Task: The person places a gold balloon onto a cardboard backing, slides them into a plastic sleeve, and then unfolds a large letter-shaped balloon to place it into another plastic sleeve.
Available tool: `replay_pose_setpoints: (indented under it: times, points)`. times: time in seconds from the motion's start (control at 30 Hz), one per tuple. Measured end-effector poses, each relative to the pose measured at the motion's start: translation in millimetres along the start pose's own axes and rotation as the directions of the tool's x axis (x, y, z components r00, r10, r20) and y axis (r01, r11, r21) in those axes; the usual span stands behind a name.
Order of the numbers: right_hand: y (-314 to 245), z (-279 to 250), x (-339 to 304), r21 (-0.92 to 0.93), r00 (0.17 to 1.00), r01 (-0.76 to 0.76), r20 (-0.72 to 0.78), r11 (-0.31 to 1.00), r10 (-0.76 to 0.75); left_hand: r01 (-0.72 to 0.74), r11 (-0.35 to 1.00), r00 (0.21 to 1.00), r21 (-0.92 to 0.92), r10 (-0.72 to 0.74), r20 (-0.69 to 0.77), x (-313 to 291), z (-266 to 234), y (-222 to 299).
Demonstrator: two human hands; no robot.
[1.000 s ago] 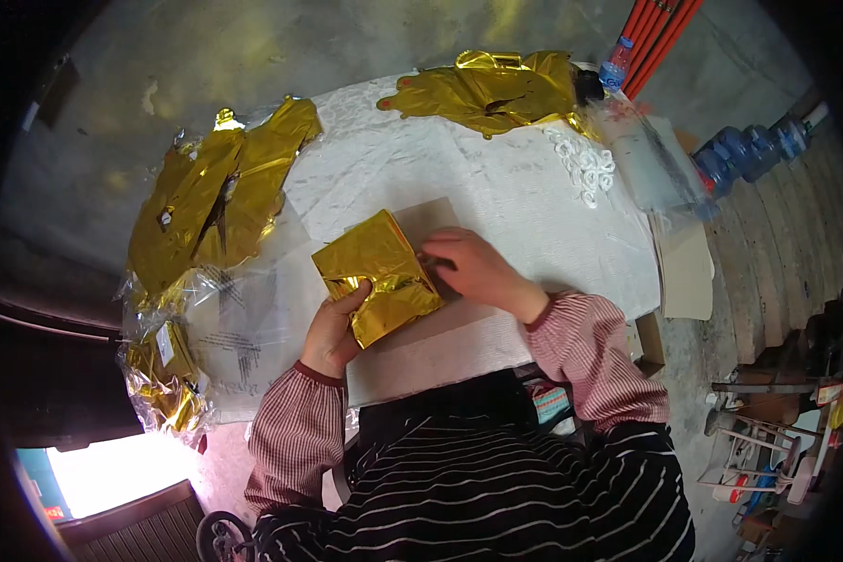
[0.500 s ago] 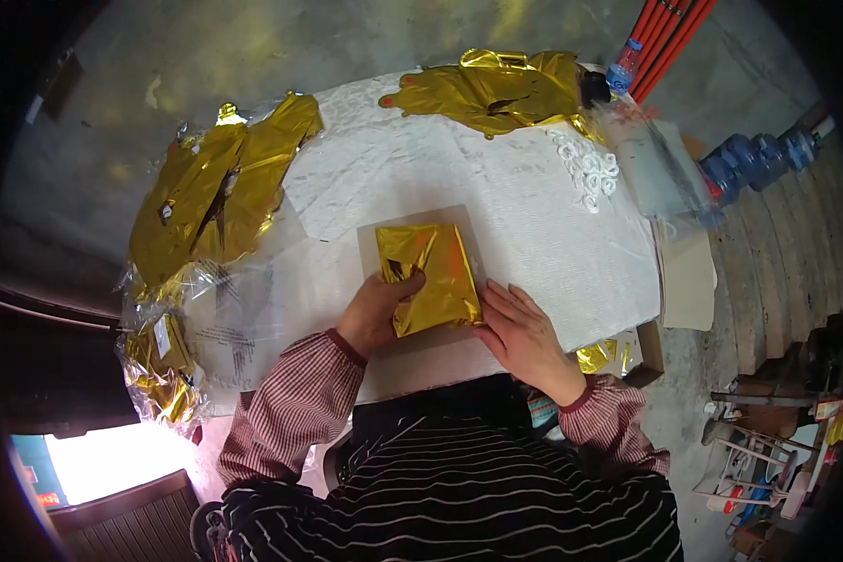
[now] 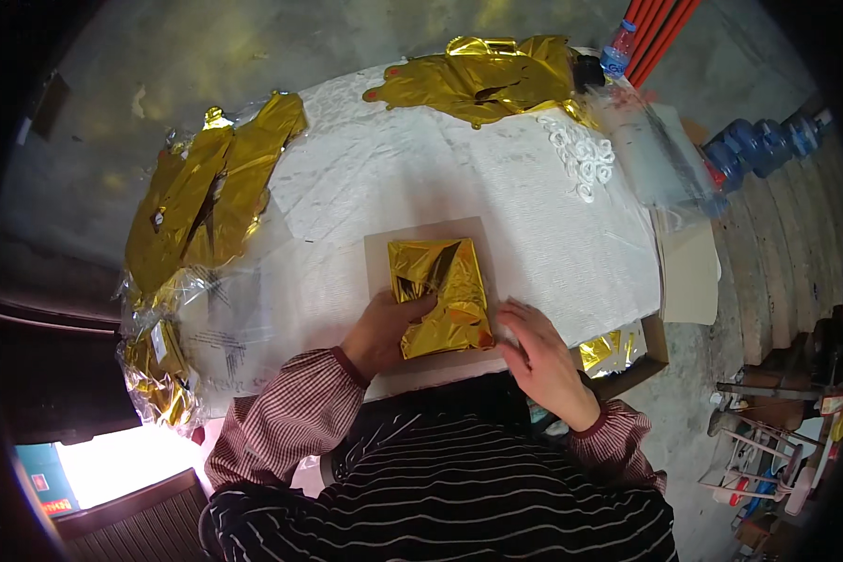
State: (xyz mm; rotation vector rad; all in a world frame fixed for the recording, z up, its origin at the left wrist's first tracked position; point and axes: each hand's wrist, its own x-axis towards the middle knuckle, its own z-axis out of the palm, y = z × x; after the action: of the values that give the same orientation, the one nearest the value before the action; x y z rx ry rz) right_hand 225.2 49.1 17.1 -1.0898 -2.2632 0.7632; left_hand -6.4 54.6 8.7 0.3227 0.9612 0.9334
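A folded gold foil packet [image 3: 440, 314] lies over a flat greyish card [image 3: 377, 251] near the front edge of the table. My left hand [image 3: 384, 330] grips the packet at its left side, thumb on top and the other fingers hidden. Creases run across the foil, and its lower right corner reflects orange. Just right of the packet is my right hand [image 3: 543, 361], its fingers stretched out and holding nothing. Whether its fingertips touch the foil's edge I cannot tell.
Flattened gold foil pieces [image 3: 201, 206] lie at the left, and more gold foil [image 3: 482, 84] at the back. White rings [image 3: 583, 161] are piled at the back right, near clear plastic bags [image 3: 660, 155]. An open box [image 3: 656, 345] with gold packets stands beside the table's right front.
The view has shifted a little. The foil's creases look different, with a larger orange reflection at the lower right. My right hand has moved slightly away from the packet; my left keeps its hold.
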Motion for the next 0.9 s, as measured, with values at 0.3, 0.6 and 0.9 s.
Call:
replay_pose_setpoints:
  times: [0.3,0.6,0.9]
  points:
    - [-5.3,11.1,19.5,0.059,0.985,-0.008,-0.171,0.998,0.017,-0.003,1.000,0.999,0.019,0.004,-0.041,-2.6,-7.3,-2.6]
    - [-2.8,4.7,36.8,0.068,0.966,-0.041,-0.253,0.997,0.057,-0.015,0.999,1.000,0.047,0.015,-0.008,0.6,-10.9,-1.8]
    - [-1.9,14.5,43.9,0.073,0.974,-0.025,-0.222,0.997,0.041,-0.001,0.999,1.000,0.049,0.002,-0.015,-2.7,-4.9,1.8]
